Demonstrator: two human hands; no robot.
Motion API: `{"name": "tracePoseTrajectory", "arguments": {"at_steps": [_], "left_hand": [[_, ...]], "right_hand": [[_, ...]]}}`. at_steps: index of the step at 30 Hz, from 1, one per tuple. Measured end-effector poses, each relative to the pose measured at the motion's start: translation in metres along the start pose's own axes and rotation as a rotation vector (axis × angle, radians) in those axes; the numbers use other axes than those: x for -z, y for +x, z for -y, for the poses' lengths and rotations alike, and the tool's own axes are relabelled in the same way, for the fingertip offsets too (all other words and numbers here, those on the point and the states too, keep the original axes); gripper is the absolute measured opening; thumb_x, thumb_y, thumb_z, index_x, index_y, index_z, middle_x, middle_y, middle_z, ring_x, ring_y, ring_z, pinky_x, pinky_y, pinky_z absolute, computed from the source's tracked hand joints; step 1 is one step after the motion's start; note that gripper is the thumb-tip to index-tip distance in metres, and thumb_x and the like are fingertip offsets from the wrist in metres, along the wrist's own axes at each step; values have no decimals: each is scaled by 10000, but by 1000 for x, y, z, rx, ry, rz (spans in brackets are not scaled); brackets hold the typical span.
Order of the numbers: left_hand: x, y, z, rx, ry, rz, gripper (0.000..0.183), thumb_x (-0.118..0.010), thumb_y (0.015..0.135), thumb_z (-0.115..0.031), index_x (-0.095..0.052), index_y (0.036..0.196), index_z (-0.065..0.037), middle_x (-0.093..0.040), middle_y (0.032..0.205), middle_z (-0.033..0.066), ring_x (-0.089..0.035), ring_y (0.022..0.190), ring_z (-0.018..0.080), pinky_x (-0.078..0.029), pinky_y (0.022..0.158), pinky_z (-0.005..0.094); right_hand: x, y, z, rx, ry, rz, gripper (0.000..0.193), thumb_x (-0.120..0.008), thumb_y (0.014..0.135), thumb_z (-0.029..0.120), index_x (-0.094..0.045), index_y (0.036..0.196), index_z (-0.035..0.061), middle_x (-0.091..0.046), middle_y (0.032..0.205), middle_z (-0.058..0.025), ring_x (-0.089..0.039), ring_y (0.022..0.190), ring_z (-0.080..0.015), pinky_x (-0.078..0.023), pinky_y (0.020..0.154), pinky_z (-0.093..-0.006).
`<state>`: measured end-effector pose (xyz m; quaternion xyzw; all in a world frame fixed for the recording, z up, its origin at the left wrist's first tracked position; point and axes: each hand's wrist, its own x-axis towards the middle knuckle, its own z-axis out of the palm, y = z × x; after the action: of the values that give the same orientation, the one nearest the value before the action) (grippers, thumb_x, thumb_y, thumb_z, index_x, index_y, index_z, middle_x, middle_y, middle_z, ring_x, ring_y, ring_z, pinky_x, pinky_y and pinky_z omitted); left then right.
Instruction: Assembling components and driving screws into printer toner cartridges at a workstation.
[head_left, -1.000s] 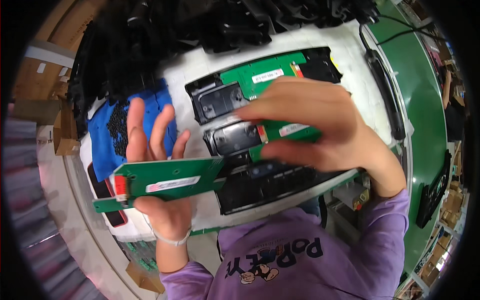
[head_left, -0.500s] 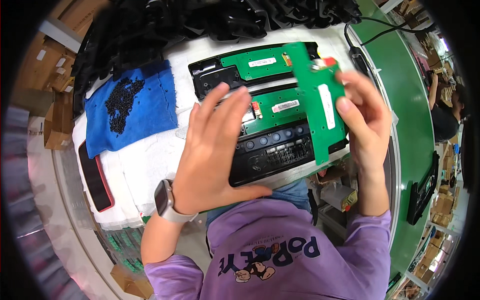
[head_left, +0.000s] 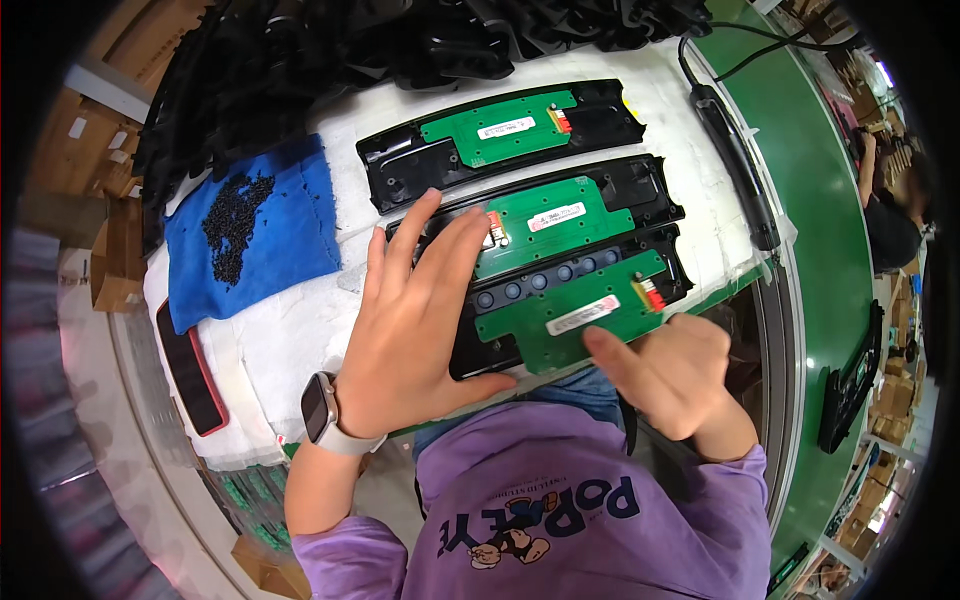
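Three long black plastic housings lie one behind another on the white cloth. The far housing and the middle housing each have a green circuit board in them. Over the nearest housing, with its row of round dark buttons partly showing, a green circuit board with a white label lies slightly askew. My right hand grips its near right edge, thumb on top and the other fingers curled. My left hand, fingers stretched out, rests across the left ends of the two nearer housings, its thumb along the near edge.
Many small black screws are heaped on a blue cloth at the left. A red-edged phone lies near the table edge. Black plastic parts pile up behind. A corded black electric screwdriver lies at the right.
My right hand has brought the circuit board down from upright above the housings, turning it sideways over the nearest one. My left hand has stayed nearly in place.
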<state>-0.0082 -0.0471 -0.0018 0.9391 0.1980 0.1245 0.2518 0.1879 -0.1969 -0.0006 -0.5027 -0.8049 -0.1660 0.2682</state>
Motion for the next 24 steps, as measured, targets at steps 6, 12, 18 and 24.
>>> {"name": "tracePoseTrajectory", "arguments": {"at_steps": [6, 12, 18, 24], "left_hand": [[-2, -1, 2, -7, 3, 7, 1099, -844, 451, -343, -310, 1368, -56, -431, 1325, 155, -236, 1316, 411, -167, 1032, 602], [0, -1, 1, -25, 22, -8, 982, -830, 476, -367, -410, 1312, -72, -437, 1326, 137, -265, 1304, 405, -193, 1019, 596], [3, -2, 3, -208, 90, 37, 561, -771, 588, -375, -629, 1061, -109, -517, 1242, 117, -404, 1219, 397, -282, 978, 575], [0, -3, 4, -251, 62, 23, 497, -767, 604, -346, -642, 1012, -92, -539, 1198, 133, -478, 1157, 377, -350, 947, 532]], "right_hand": [[-27, -3, 3, -16, -54, -9, 433, -624, 528, 32, -656, 953, -48, -328, 506, 45, -331, 388, -73, -224, 367, -233], [-31, -8, 5, -110, 1, 43, 376, -705, 607, 28, -648, 976, -20, -355, 511, 29, -342, 374, -105, -247, 359, -251], [-20, 0, 0, -257, 129, 211, 275, -683, 690, 99, -636, 935, -18, -424, 515, 6, -450, 393, -140, -345, 372, -281], [-26, -4, 1, -226, 169, 199, 290, -693, 678, 77, -620, 942, -17, -426, 515, -3, -462, 399, -152, -359, 375, -282]]}}
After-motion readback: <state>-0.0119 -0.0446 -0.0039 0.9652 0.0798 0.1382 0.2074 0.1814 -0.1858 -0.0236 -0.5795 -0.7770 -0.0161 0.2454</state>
